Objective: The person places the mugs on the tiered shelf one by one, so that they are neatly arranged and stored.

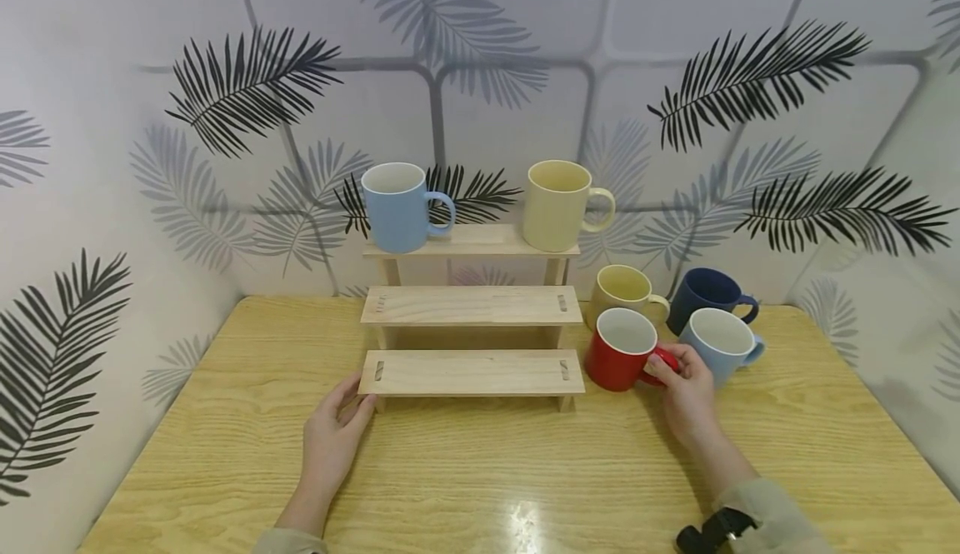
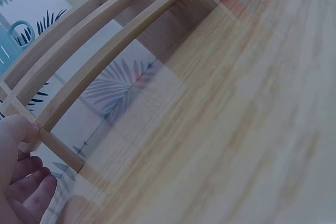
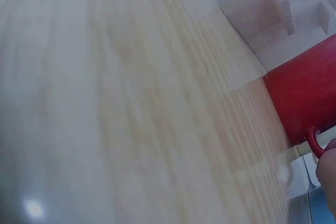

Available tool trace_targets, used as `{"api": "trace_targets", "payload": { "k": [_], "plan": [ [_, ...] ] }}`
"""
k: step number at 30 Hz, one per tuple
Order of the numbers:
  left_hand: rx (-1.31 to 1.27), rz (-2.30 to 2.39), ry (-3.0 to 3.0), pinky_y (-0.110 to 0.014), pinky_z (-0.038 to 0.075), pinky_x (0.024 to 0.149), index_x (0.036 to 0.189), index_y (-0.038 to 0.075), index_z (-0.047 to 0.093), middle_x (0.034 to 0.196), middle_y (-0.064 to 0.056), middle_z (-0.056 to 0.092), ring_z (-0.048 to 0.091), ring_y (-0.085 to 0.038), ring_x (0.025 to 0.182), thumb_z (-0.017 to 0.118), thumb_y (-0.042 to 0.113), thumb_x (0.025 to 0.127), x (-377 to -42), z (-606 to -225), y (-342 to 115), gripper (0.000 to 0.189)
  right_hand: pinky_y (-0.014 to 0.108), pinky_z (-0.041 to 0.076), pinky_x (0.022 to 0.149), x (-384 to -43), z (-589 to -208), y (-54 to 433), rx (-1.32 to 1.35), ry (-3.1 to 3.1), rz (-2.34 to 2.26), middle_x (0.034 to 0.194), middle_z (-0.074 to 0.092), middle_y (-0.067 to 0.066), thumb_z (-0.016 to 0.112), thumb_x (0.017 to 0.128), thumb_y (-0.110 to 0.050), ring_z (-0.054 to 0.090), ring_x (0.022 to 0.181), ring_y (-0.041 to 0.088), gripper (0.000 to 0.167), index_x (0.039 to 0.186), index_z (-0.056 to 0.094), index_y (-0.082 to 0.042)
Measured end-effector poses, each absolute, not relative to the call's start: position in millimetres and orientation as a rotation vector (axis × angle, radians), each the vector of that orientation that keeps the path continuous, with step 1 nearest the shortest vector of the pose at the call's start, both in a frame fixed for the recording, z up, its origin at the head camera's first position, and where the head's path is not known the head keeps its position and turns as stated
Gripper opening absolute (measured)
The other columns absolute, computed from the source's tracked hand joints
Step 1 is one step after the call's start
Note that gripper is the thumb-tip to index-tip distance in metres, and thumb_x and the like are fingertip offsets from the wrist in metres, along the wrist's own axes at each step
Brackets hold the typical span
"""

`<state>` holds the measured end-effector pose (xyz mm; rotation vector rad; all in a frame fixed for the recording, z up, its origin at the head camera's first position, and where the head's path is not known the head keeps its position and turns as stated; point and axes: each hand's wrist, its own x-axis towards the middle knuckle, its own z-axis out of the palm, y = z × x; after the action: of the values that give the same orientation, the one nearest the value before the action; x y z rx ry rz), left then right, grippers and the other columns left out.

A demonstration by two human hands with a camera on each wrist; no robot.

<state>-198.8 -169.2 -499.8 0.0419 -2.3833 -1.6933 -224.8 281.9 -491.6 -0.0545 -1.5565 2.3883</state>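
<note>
A three-step wooden shelf (image 1: 472, 375) stands on the table. My left hand (image 1: 335, 433) holds the left end of its lowest step; in the left wrist view the thumb lies at that corner and the other fingers curl beside it. My right hand (image 1: 686, 389) grips the handle of a red mug (image 1: 618, 354), just right of the lowest step. The mug is upright, its inside white. In the right wrist view the red mug (image 3: 307, 90) shows at the right edge, with only part of the hand visible.
On the top step stand a light blue mug (image 1: 397, 212) and a pale yellow mug (image 1: 555, 212). Close around the red mug are another yellow mug (image 1: 622, 285), a dark blue mug (image 1: 701, 296) and another light blue mug (image 1: 718, 346). A leaf-patterned wall (image 1: 495, 21) rises behind the table (image 1: 465, 487).
</note>
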Motion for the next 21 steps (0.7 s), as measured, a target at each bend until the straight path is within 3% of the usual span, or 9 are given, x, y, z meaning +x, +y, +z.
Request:
{"api": "trace_targets", "payload": {
  "k": [7, 15, 21],
  "plan": [
    [0.039, -1.701, -2.381, -0.027, 0.050, 0.092, 0.133, 0.001, 0.052, 0.132, -0.023, 0.052, 0.055, -0.034, 0.117, 0.065, 0.022, 0.092, -199.8, -501.0, -169.9, 0.048, 0.018, 0.056, 0.071, -224.8, -484.4, 275.5, -0.115, -1.495, 2.361, 0.079, 0.068, 0.000, 0.057, 0.090, 0.012, 0.063, 0.072, 0.010, 0.018, 0.090, 0.064, -0.006],
    [0.039, -1.678, -2.380, -0.026, 0.051, 0.090, 0.132, 0.001, 0.054, 0.130, -0.021, 0.054, 0.057, -0.033, 0.115, 0.066, 0.022, 0.092, -201.0, -504.4, -170.3, 0.047, 0.022, 0.058, 0.070, -221.6, -473.7, 272.5, -0.241, -1.658, 2.255, 0.083, 0.067, -0.003, 0.063, 0.088, 0.007, 0.061, 0.076, 0.010, 0.013, 0.094, 0.064, -0.004],
    [0.039, -1.671, -2.385, -0.028, 0.051, 0.091, 0.132, 0.004, 0.054, 0.130, -0.020, 0.055, 0.056, -0.033, 0.117, 0.066, 0.024, 0.092, -202.0, -504.5, -170.7, 0.046, 0.024, 0.059, 0.069, -217.5, -463.2, 268.1, -0.265, -1.785, 2.149, 0.081, 0.067, -0.005, 0.065, 0.086, 0.007, 0.060, 0.076, 0.010, 0.016, 0.090, 0.065, -0.008]
  ]
}}
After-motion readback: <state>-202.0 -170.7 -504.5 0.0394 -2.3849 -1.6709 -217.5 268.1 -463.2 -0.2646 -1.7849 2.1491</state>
